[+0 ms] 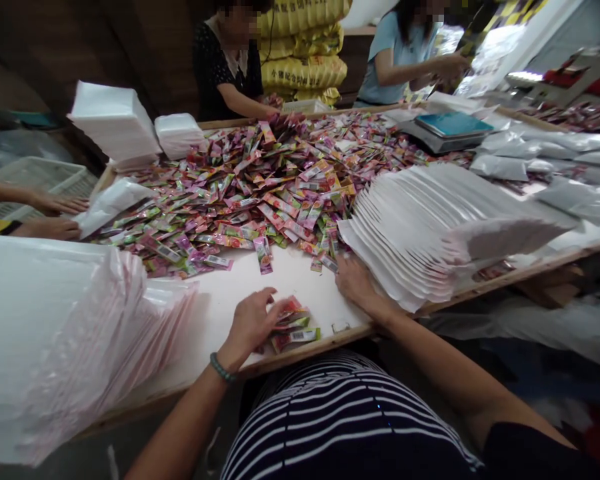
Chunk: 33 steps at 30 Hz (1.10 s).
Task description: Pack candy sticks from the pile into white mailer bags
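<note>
My left hand [254,320], with a beaded bracelet at the wrist, is on the white tabletop [220,293] near the front edge. Its thumb and fingers are apart, beside and partly over a small pile of sachets [296,327] in pink and green wrappers. My right hand [355,283] lies low on the table, fingers stretched forward. Its fingertips are at a loose sachet [329,262] at the edge of the big heap of sachets [260,187]. Just right of that hand stands a fanned stack of white padded bags [405,227].
More white bags [55,320] are stacked at the left front. A co-worker's hands [55,213] hold a white bag at the left. Two people stand across the table. A scale [450,130] and filled silvery bags [505,163] are at the right. A wooden rim [325,347] edges the table.
</note>
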Tool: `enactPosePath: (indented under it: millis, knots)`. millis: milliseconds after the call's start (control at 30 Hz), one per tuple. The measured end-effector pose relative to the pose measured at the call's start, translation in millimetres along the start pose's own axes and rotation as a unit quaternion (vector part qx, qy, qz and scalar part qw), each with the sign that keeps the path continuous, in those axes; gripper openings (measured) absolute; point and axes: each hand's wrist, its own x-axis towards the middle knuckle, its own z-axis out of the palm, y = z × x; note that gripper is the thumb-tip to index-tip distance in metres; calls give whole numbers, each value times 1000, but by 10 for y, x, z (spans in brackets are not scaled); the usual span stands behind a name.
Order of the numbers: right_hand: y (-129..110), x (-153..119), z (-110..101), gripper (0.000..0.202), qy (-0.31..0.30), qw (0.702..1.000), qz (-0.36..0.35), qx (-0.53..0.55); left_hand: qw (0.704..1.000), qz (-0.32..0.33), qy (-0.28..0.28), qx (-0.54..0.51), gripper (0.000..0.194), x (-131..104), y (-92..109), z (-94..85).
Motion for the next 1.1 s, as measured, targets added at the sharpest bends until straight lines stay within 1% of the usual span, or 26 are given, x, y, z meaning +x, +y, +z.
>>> enactPosePath:
  millis: [67, 100, 133, 167, 233, 267, 300, 400, 467, 533, 567, 633, 733, 767, 800, 900, 933, 967, 1033, 1100]
  knots:
    - [9, 39, 34, 33, -7, 999, 33, 2, 992, -103, 72, 13, 48, 332, 15, -63]
    - [-26, 73, 48, 32, 5, 999, 48, 6, 985, -149, 91, 14, 51, 513, 12, -83]
    - [-78, 124, 55, 30, 28, 998, 64, 8, 977, -188, 96, 9, 52, 692, 3, -94]
    - [-139, 195, 56, 28, 55, 995, 81, 6, 971, -215, 101, -2, 51, 858, -9, -93]
    - [-261, 384, 39, 28, 102, 989, 109, 2, 965, -239, 110, -20, 43, 1117, -36, -61]
    - [-308, 488, 26, 30, 111, 986, 122, 6, 963, -240, 115, -27, 37, 1202, -49, -37]
    - [-338, 585, 15, 33, 106, 985, 133, 18, 963, -239, 117, -35, 32, 1254, -65, -13]
    - [-317, 762, 11, 38, 62, 981, 168, 78, 965, -226, 114, -75, 19, 1255, -147, 21]
    - [-231, 762, 28, 37, 69, 970, 171, 157, 964, -211, 112, -115, 15, 1179, -229, 5]
    - [-132, 715, 41, 28, 83, 950, 158, 255, 960, -198, 106, -170, 12, 1092, -310, -20]
    - [-90, 692, 41, 21, 76, 936, 152, 308, 955, -192, 97, -203, 11, 1053, -342, -27]
    - [-44, 666, 28, 14, 39, 910, 146, 385, 941, -183, 73, -275, 13, 995, -375, -25]
    - [-69, 664, -9, 20, -15, 880, 132, 457, 907, -180, 50, -377, 19, 966, -328, 8]
    - [-91, 663, -22, 23, -31, 863, 123, 489, 894, -180, 47, -408, 21, 971, -288, 19]
    - [-113, 659, -35, 26, -48, 840, 114, 529, 879, -179, 44, -440, 22, 981, -240, 26]
    - [-148, 643, -66, 38, -91, 755, 106, 640, 830, -169, 18, -532, 24, 1027, -78, 12]
    - [-147, 643, -75, 41, -91, 741, 113, 656, 813, -166, 5, -558, 23, 1039, -34, -4]
    - [-139, 650, -84, 41, -85, 741, 123, 654, 798, -164, -9, -580, 23, 1047, 0, -24]
    - [-117, 680, -105, 36, -70, 751, 154, 639, 773, -166, -32, -612, 24, 1048, 31, -71]
    - [-102, 718, -126, 33, -67, 754, 183, 627, 756, -173, -46, -630, 23, 1034, 27, -117]
